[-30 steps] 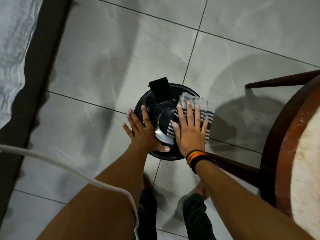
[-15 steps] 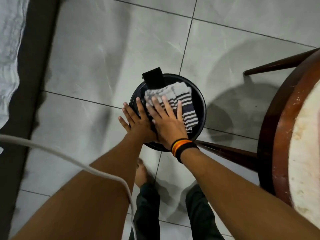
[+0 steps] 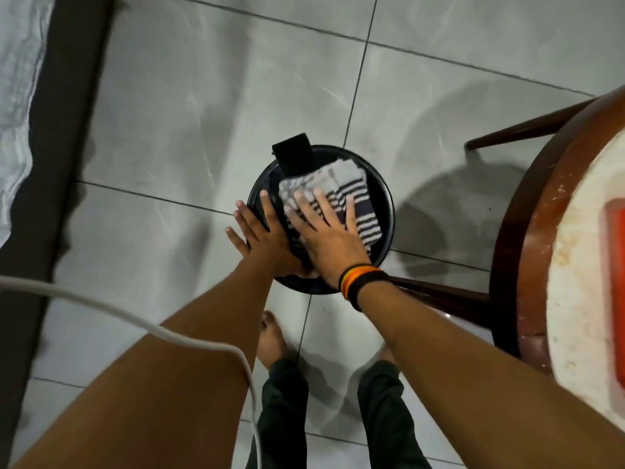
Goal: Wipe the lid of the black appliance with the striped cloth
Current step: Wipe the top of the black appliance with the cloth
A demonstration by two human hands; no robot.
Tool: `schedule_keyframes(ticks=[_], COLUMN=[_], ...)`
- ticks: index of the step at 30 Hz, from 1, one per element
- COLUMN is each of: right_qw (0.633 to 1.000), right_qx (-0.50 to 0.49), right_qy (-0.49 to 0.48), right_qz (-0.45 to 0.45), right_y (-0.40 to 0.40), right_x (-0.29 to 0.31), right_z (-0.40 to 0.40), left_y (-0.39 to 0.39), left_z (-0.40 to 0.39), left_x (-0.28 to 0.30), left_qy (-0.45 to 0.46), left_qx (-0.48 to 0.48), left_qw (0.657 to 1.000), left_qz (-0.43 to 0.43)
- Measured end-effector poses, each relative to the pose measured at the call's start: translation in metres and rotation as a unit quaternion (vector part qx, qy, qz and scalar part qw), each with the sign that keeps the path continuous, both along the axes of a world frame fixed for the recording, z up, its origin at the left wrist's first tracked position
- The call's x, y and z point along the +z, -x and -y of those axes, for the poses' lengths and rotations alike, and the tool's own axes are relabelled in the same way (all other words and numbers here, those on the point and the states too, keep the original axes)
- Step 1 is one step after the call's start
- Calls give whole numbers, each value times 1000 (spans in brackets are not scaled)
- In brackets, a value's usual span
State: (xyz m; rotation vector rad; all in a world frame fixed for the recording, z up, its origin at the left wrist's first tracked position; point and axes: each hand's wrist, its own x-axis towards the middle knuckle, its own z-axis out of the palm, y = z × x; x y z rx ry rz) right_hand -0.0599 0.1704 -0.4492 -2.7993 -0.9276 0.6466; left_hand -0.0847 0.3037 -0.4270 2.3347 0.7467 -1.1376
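Observation:
The round black appliance (image 3: 385, 211) stands on the tiled floor, seen from above, with a black block-shaped handle (image 3: 293, 158) at its far rim. The striped cloth (image 3: 359, 198), white with dark bands, lies folded across the middle of the lid. My right hand (image 3: 329, 235) presses flat on the cloth with fingers spread, a striped band on the wrist. My left hand (image 3: 261, 231) rests flat on the lid's left edge, fingers apart, touching the right hand at the thumb side. The near part of the lid is hidden under both hands.
A dark wooden stool (image 3: 527, 238) with a pale worn seat stands at the right, one leg (image 3: 439, 296) reaching toward the appliance. A white cable (image 3: 135, 322) crosses my left forearm. A dark strip (image 3: 67, 130) and white fabric (image 3: 20, 79) line the left side. My bare feet (image 3: 274, 336) stand just below the appliance.
My right hand slid the cloth from the lid's right edge leftward over the middle of the lid. My left hand stayed on the left rim.

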Motion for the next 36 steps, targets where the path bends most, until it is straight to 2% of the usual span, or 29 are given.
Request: schedule_keyframes(ticks=[1,2,5,6,9,14,17,19,22,24,26,31,36], right_qw=[1000,999,961,947,940,941,948,946,942,941,945,954,965], right_qx=[-2,-47,-270,-310,-323,-319,-299,-304,-313,-314,-305,-290,-257], right_qy=[-8,-19,-27,-25,-34,-34,-33,-37,-45,-51,-52,-35,-21], right_qz=[3,2,-58,-78,-106,-112,-106,-108,-110,-113,-106,-70,-42], right_y=[11,22,66,81,116,110,110,111,111,112,110,87,29], right_x=[1,2,9,12,20,21,21,22,22,21,18,11,11], right_z=[11,23,40,35,8,10,17,16,13,15,19,36,44], left_y=[0,-1,-2,-3,-1,-9,-30,-53,-98,-115,-120,-104,-36], left_z=[0,-1,-4,-5,-4,-7,-18,-30,-50,-55,-55,-66,-72], left_x=[1,2,2,2,3,10,15,21,29,31,28,37,27], left_qy=[0,5,15,20,17,1,-25,-72,-135,-165,-170,-141,-149], left_qx=[-2,-5,-10,-12,-22,-53,-137,-274,-489,-572,-603,-563,-398], left_qw=[1000,1000,1000,1000,1000,998,990,958,854,796,772,798,886], left_qz=[2,-2,-10,-9,-6,-30,-21,42,115,113,110,162,188])
